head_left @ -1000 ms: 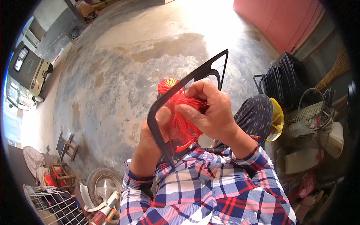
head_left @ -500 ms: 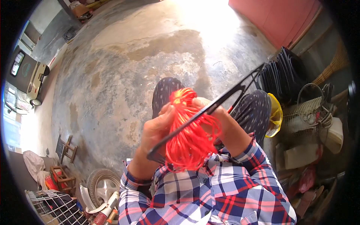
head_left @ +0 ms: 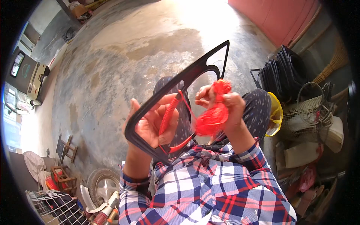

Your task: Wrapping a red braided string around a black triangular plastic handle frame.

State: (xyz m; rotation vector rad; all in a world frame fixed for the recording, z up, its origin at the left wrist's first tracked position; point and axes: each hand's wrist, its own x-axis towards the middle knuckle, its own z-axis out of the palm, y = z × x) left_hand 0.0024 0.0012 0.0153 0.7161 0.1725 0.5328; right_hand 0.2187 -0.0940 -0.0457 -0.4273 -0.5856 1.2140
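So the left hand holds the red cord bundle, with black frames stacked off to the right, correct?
The hand is wrong: the head view shows the right hand holding the red cord bundle, with black frames stacked off to the right.

The slim black frame (head_left: 193,71) tilts, its pointed end up and to the right. Red cord wraps tightly in a coil (head_left: 168,117) within its outline; the red cord bundle (head_left: 213,119) (gathered narrow near its top) is just right, a thin strand between them.
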